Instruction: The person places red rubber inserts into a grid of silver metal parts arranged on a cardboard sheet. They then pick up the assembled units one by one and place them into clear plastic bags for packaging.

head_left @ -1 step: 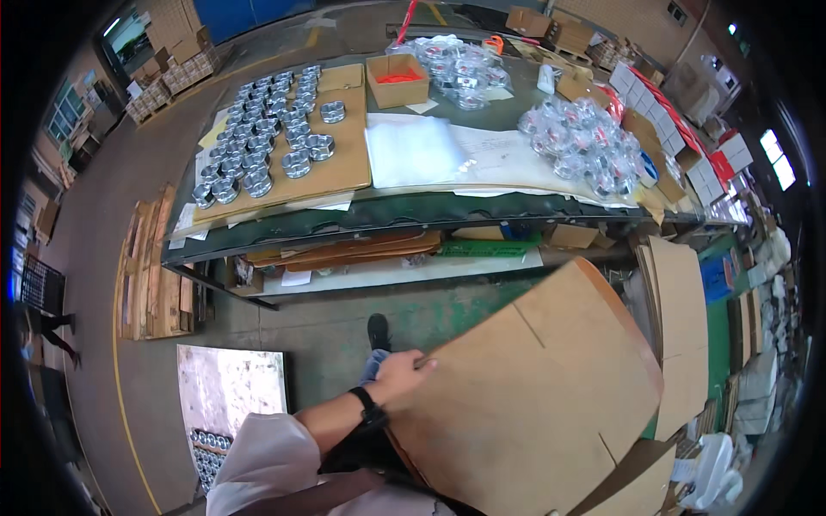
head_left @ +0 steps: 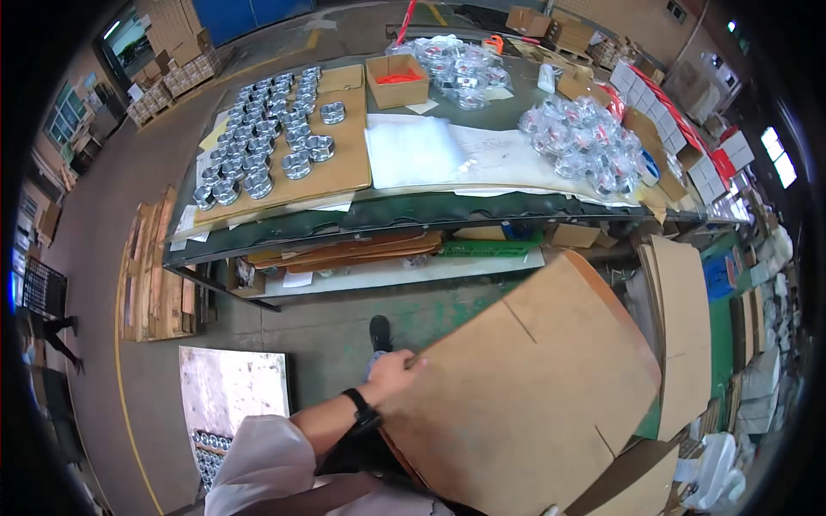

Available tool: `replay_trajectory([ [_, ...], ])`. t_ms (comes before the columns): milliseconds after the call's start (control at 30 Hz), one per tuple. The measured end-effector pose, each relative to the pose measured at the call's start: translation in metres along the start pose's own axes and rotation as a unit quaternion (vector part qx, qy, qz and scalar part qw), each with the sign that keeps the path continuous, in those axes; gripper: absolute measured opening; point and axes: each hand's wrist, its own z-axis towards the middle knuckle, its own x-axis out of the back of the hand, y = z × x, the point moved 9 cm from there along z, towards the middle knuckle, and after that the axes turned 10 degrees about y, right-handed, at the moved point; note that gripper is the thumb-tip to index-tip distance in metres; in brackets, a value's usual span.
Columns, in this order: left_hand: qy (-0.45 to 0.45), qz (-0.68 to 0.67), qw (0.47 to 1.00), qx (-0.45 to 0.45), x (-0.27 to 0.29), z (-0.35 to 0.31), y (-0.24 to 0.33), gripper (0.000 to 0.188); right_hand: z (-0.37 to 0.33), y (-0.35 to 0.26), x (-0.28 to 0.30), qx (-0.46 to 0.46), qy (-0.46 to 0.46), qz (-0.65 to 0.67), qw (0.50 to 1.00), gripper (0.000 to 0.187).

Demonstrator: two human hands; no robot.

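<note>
A large brown cardboard sheet (head_left: 516,387) slants across the lower middle, with two short dark slits in it. My left hand (head_left: 394,374), a black watch on its wrist, is closed on the sheet's left edge. Its thumb lies over the top face and the other fingers are partly hidden. A sliver of something pale shows at the bottom rim below the sheet; I cannot make out what it is. My right hand is not visible. Beneath the held sheet, a second cardboard piece (head_left: 632,486) shows at the lower right.
Ahead stands a green-topped table (head_left: 387,213) with rows of round metal parts (head_left: 258,182), clear plastic bags (head_left: 417,150), bagged parts (head_left: 585,146) and a small carton (head_left: 397,93). Cardboard sheets (head_left: 686,335) lean at right. At left are a wooden pallet (head_left: 159,275) and a pale board (head_left: 232,378).
The cardboard sheet and my left hand have shifted slightly to the left. My left hand keeps its hold on the edge.
</note>
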Motion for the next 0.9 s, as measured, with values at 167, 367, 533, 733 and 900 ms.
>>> replay_trajectory([
  [167,0.150,-0.001,0.983,0.102,0.078,-0.006,-0.104,0.043,0.017,-0.048,-0.112,0.121,-0.125,0.045,0.984,0.047],
  [367,0.351,-0.085,0.912,0.194,0.173,-0.022,-0.207,0.041,0.012,-0.135,-0.288,0.269,-0.246,0.163,0.917,0.035],
  [533,0.438,-0.101,0.864,0.227,0.232,0.002,-0.255,0.041,-0.067,-0.257,-0.388,0.400,-0.281,0.058,0.871,0.034],
  [733,0.503,-0.114,0.820,0.249,0.281,0.055,-0.311,0.040,-0.168,-0.374,-0.484,0.452,-0.346,0.089,0.817,0.038],
  [900,0.419,-0.276,0.837,0.220,0.297,0.104,-0.330,0.028,-0.225,-0.449,-0.503,0.592,-0.353,-0.011,0.725,0.035],
])
